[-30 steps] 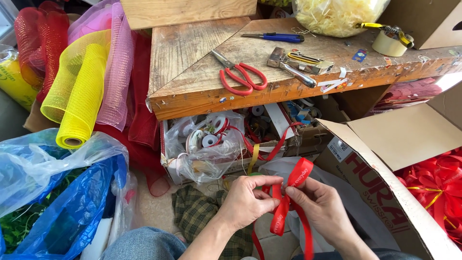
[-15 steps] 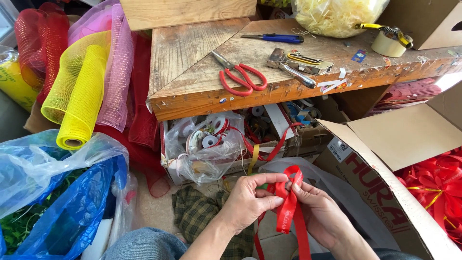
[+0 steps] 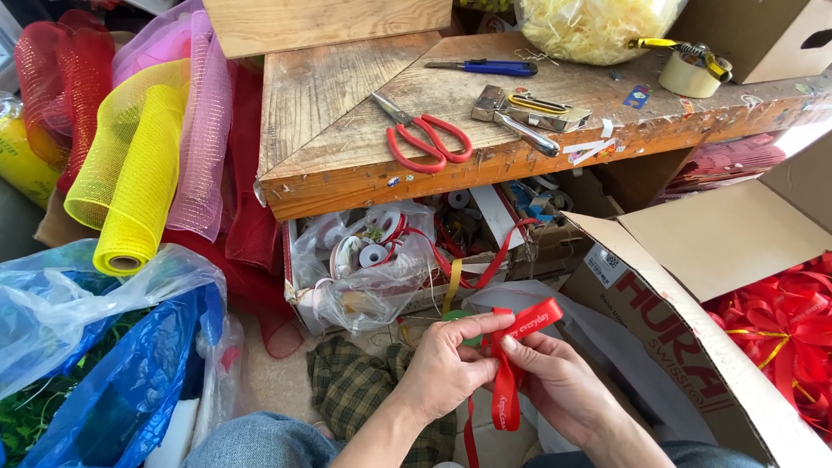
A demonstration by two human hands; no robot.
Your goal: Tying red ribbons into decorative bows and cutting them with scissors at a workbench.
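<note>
Both the left hand (image 3: 451, 368) and the right hand (image 3: 559, 386) pinch a red ribbon (image 3: 507, 381) with their fingers, below the wooden worktop (image 3: 347, 95).

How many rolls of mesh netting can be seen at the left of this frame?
4 that I can tell apart, leaning side by side left of the wooden bench: a yellow roll, a pink roll beside it, a red roll farthest left, and a darker red roll against the bench. Others may be hidden behind.
</note>
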